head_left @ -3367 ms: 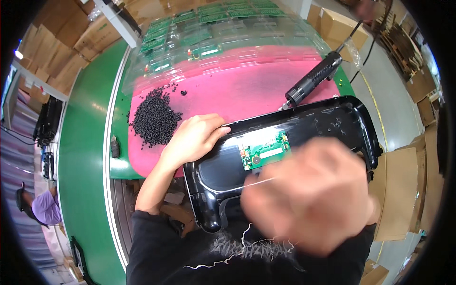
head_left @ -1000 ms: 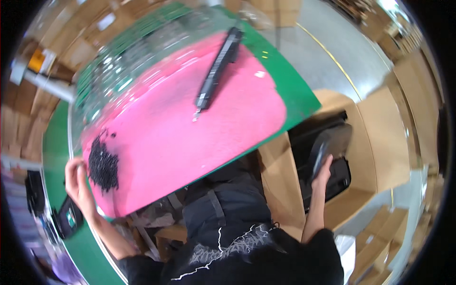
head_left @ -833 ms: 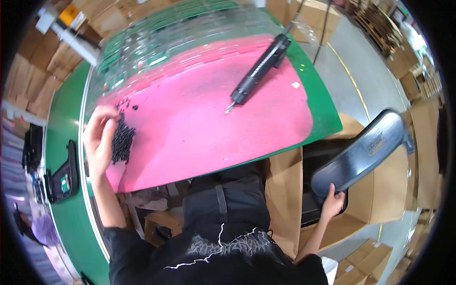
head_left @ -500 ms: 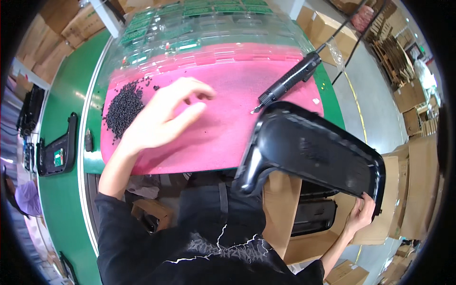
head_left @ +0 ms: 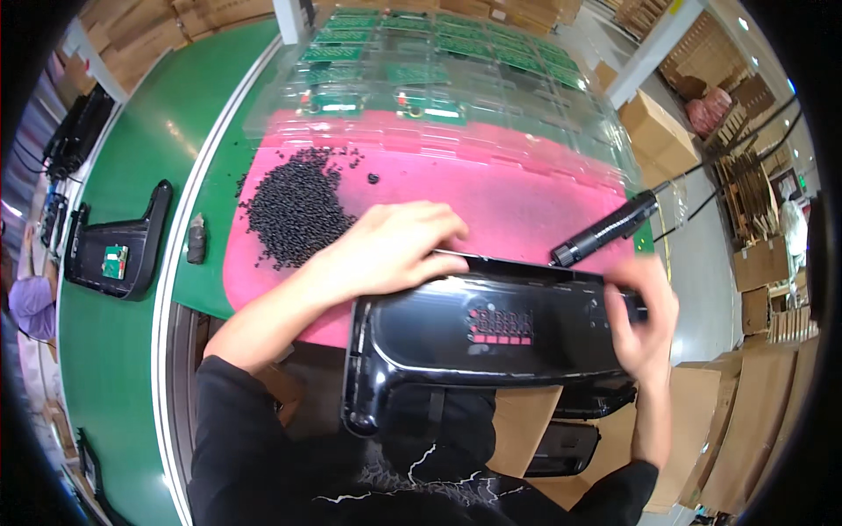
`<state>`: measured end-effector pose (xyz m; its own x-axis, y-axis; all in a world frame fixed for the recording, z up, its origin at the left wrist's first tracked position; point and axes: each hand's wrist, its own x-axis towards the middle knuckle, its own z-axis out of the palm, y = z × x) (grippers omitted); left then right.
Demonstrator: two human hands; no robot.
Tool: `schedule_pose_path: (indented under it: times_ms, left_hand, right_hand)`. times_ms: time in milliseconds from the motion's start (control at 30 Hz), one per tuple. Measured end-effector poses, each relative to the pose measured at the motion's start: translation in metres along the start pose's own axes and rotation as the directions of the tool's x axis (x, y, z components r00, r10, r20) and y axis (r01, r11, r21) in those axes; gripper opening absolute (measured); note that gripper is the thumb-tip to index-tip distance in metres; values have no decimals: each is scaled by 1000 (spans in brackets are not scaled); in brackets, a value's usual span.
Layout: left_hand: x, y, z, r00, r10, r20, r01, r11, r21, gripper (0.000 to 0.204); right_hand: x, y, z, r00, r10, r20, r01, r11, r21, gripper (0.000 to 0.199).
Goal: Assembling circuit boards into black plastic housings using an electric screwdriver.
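Note:
A black plastic housing (head_left: 438, 337), a shallow glossy shell with a downward leg at its left end and cut-out slots in its middle, is tilted at the near edge of the pink mat (head_left: 500, 197). My left hand (head_left: 390, 250) is closed on its far edge, thumb along the rim. At the right end, my right hand (head_left: 645, 320) is bent round the housing, slightly blurred. Left of the housing lies a heap of small black parts (head_left: 298, 210). Beyond my right hand rests a black electric screwdriver (head_left: 605, 230) with a cable.
Clear plastic trays with green circuit boards (head_left: 456, 66) stand at the back. On the green bench to the left lies another black housing (head_left: 118, 250) holding a small board. An open cardboard box (head_left: 526, 421) with black housings stands at the lower right.
The housing has swung left and turned level in front of me. My left hand has come down onto its far edge; my right hand has moved up at its right end.

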<state>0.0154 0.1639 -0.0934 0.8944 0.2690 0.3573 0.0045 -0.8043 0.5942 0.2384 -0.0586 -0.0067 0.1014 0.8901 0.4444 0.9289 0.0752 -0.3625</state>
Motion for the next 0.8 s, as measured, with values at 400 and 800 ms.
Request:
schedule_pose_path:
  times_ms: [400,800]
  left_hand:
    - [-4,-27,-5,976,211,-54,-202,969,142,19]
    - [4,-17,-19,943,179,-279,-129,974,189,34]
  right_hand:
    - [272,119,205,958,224,181,-78,807,-585,49]
    - [247,93,152,895,-327,-303,219,914,-340,34]
